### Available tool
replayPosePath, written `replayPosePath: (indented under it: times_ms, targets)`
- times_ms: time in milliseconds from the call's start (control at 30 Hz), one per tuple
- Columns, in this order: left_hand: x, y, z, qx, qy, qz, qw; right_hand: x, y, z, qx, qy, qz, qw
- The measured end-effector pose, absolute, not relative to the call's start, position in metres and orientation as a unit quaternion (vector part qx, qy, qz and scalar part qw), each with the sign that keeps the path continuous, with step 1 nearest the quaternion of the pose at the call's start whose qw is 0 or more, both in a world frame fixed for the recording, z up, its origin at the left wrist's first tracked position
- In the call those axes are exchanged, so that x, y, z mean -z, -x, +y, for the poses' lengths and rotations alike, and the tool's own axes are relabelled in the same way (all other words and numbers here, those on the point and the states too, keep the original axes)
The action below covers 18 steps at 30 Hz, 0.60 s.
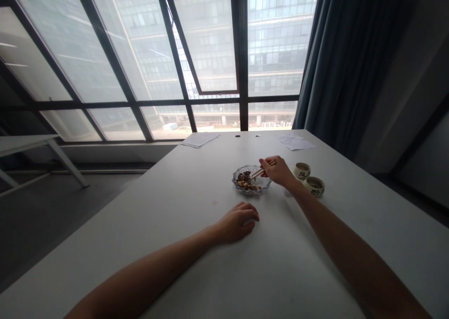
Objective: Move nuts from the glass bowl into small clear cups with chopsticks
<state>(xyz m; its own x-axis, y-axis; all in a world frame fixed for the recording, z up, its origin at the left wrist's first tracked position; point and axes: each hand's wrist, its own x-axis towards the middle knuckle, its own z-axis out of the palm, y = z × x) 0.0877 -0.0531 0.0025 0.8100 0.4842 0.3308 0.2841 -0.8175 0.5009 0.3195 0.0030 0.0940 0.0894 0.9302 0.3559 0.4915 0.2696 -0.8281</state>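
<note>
My right hand (278, 170) is closed around a pair of chopsticks (258, 173), whose tips reach down into a clear glass bowl (255, 193) with a scalloped rim. Small brown and tan pieces (245, 181), which look like nuts or dried fruit, lie mostly in the bowl's left half. Whether the tips pinch a piece is too small to tell. My left hand (239, 221) rests on the table just in front of the bowl, fingers loosely bent and thumb apart, holding nothing. Right of the bowl, partly behind my right forearm, stand two cream ceramic cups, a farther one (302, 170) and a nearer one (315, 187), with dark characters.
The white table (175, 206) stretches toward the windows. Paper sheets (200, 140) lie at its far left, and another sheet (295, 141) at its far right. A second white table (28, 142) stands off to the left. A dark blue curtain (343, 66) hangs on the right.
</note>
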Motion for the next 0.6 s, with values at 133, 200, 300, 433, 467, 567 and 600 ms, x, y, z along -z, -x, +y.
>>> replayPosePath:
  times_ms: [133,200,300,433,467,567,600]
  targets:
    - [-0.004,-0.088,-0.053,-0.228,-0.925,0.208,0.220,-0.093,-0.317,0.002,-0.205,0.557,-0.656,0.465]
    - [-0.005,-0.088,-0.054,-0.227,-0.925,0.207,0.221,-0.093,-0.315,0.001,-0.200,0.554,-0.664,0.459]
    - [-0.004,-0.088,-0.054,-0.230,-0.925,0.205,0.221,-0.093,-0.312,-0.002,-0.192,0.548,-0.679,0.450]
    - [-0.002,-0.089,-0.053,-0.233,-0.924,0.206,0.221,-0.094,-0.314,-0.002,-0.207,0.543,-0.678,0.450]
    - [-0.001,-0.088,-0.053,-0.232,-0.924,0.206,0.222,-0.094,-0.315,-0.001,-0.211,0.544,-0.670,0.458]
    - [0.000,-0.088,-0.052,-0.229,-0.925,0.207,0.220,-0.095,-0.322,0.003,-0.220,0.547,-0.641,0.492]
    - [0.000,-0.087,-0.052,-0.228,-0.926,0.206,0.219,-0.095,-0.324,0.004,-0.224,0.548,-0.631,0.502]
